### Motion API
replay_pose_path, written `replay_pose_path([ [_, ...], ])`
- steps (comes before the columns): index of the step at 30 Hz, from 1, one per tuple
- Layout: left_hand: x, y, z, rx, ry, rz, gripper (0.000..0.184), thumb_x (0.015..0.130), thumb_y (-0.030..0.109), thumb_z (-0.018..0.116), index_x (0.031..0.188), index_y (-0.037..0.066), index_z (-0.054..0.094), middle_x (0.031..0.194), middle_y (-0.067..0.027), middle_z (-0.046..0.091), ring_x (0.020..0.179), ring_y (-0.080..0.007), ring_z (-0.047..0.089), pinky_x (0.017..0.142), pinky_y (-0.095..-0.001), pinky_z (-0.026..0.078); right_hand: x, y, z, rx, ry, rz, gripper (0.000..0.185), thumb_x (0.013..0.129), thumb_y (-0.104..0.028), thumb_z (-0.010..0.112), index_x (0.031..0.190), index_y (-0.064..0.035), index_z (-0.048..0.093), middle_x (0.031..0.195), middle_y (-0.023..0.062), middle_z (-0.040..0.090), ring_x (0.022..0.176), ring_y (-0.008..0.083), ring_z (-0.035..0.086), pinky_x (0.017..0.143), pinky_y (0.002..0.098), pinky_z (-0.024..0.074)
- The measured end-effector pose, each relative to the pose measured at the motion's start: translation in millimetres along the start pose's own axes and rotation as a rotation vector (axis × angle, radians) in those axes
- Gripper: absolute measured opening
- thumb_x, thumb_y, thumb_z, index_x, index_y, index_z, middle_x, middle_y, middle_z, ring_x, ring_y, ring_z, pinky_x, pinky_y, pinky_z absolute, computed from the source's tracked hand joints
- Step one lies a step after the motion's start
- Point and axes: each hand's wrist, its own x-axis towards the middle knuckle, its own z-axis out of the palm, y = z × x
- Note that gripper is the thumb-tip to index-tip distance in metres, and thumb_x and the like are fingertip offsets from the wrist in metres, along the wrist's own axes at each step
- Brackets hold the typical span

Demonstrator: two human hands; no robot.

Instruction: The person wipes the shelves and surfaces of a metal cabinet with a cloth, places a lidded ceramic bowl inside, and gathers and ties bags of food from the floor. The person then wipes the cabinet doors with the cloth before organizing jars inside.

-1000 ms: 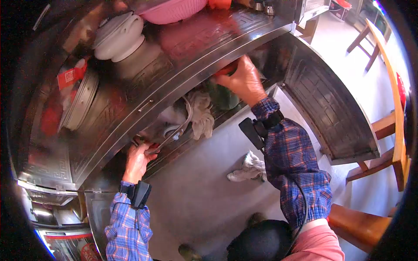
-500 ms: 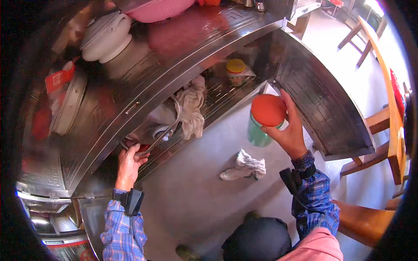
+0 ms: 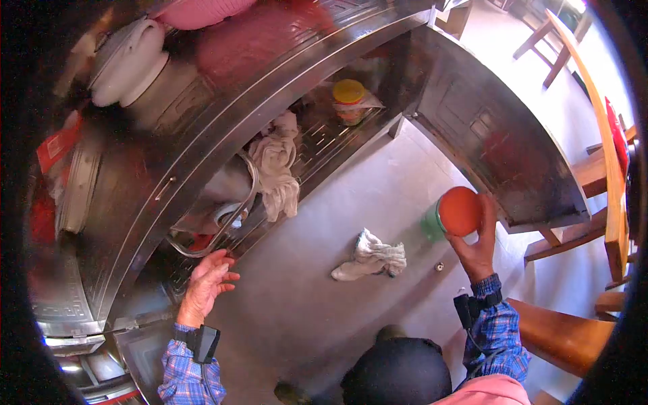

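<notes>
My right hand (image 3: 478, 246) is closed around a green jar (image 3: 432, 224) with an orange-red lid (image 3: 460, 210), held out over the floor and tilted so the lid faces me. My left hand (image 3: 206, 282) is open, its fingers apart, just below the rim of a metal basin (image 3: 255, 183) on the cabinet shelf. Inside the basin is a white and blue item (image 3: 229, 214), too unclear to name. Whitish cloth gloves (image 3: 273, 158) hang over the shelf edge beside the basin. Another crumpled white glove (image 3: 371, 258) lies on the floor between my hands.
A yellow-lidded jar (image 3: 349, 92) stands deeper on the slatted shelf. The open cabinet door (image 3: 499, 128) juts out at the right, near wooden chairs (image 3: 613, 229). A white lidded pot (image 3: 128, 64) and a pink basin (image 3: 202, 10) sit on top. A small round object (image 3: 439, 266) lies on the floor.
My left hand has let go of the basin's rim and moved slightly down. My right hand has carried the green jar down and to the right, away from the cabinet. The view has shifted slightly.
</notes>
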Motion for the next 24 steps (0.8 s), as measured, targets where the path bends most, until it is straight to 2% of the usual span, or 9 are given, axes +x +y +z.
replay_pose_path([
  [6,20,-1,0,0.247,0.155,-0.028,0.031,0.088,0.028,0.068,0.107,0.005,0.059,0.093,-0.0040,0.065,0.075,-0.0136,0.064,0.063,-0.0273,0.050,-29,5,-24,0.072,-0.059,0.110,0.091,0.063,-0.010,0.082,0.143,-0.0102,0.037,0.143,0.0173,0.038,0.133,0.0350,0.038,0.113,0.0446,0.0331],
  [8,28,-1,1,0.510,0.247,0.008,0.028,0.083,0.031,0.074,0.086,0.006,0.060,0.076,-0.0029,0.063,0.066,-0.0144,0.061,0.058,-0.0301,0.047,-26,2,-34,-0.119,-0.141,0.001,0.084,0.066,-0.006,0.079,0.140,-0.0099,0.039,0.146,0.0148,0.033,0.133,0.0304,0.040,0.110,0.0431,0.0363],
  [9,32,-2,1,0.509,0.243,0.008,0.028,0.083,0.031,0.074,0.086,0.006,0.060,0.076,-0.0029,0.063,0.066,-0.0144,0.061,0.058,-0.0301,0.047,-21,-13,-42,-0.124,-0.140,0.002,0.084,0.066,-0.006,0.079,0.140,-0.0099,0.039,0.146,0.0148,0.033,0.133,0.0304,0.040,0.110,0.0431,0.0363],
  [11,41,-8,-1,1.013,0.233,0.236,0.036,0.074,0.033,0.080,0.074,0.006,0.056,0.065,-0.0054,0.059,0.061,-0.0205,0.058,0.058,-0.0354,0.046,-4,-59,-48,-0.347,-0.096,-0.211,0.076,0.066,-0.006,0.078,0.136,-0.0099,0.047,0.140,0.0192,0.041,0.132,0.0376,0.040,0.110,0.0463,0.0341],
  [12,45,-11,0,1.015,0.227,0.232,0.036,0.074,0.033,0.080,0.074,0.006,0.056,0.065,-0.0054,0.059,0.061,-0.0205,0.058,0.058,-0.0354,0.046,5,-71,-40,-0.350,-0.100,-0.206,0.076,0.066,-0.006,0.078,0.136,-0.0099,0.047,0.140,0.0192,0.041,0.132,0.0376,0.040,0.110,0.0463,0.0341],
  [15,53,-9,5,1.280,0.224,0.283,0.044,0.067,0.034,0.084,0.070,0.006,0.051,0.064,-0.0102,0.057,0.061,-0.0280,0.058,0.059,-0.0401,0.046,55,-111,16,0.094,-0.025,-0.206,0.061,0.072,-0.002,0.073,0.129,-0.0072,0.053,0.134,0.0198,0.048,0.128,0.0370,0.045,0.110,0.0414,0.0343],
  [17,51,-3,12,1.304,0.254,0.187,0.047,0.067,0.036,0.084,0.069,0.006,0.047,0.064,-0.0129,0.057,0.063,-0.0310,0.057,0.059,-0.0412,0.046,101,-120,87,0.213,0.022,-0.261,0.066,0.072,-0.004,0.073,0.133,-0.0062,0.047,0.135,0.0207,0.046,0.128,0.0392,0.043,0.109,0.0430,0.0341],
  [20,54,-14,4,1.362,0.282,0.275,0.049,0.068,0.038,0.084,0.069,0.006,0.046,0.063,-0.0139,0.056,0.062,-0.0327,0.056,0.059,-0.0416,0.045,163,-116,191,0.021,0.262,-0.281,0.076,0.066,-0.017,0.081,0.132,-0.0060,0.044,0.131,0.0253,0.043,0.113,0.0465,0.047,0.101,0.0468,0.0404],
  [24,54,-13,8,1.362,0.283,0.288,0.048,0.069,0.038,0.083,0.070,0.006,0.047,0.064,-0.0138,0.056,0.062,-0.0340,0.056,0.058,-0.0425,0.045,183,-127,229,-0.102,0.143,-0.010,0.073,0.065,-0.021,0.081,0.128,-0.0073,0.046,0.122,0.0247,0.049,0.107,0.0436,0.052,0.091,0.0460,0.0474],
])
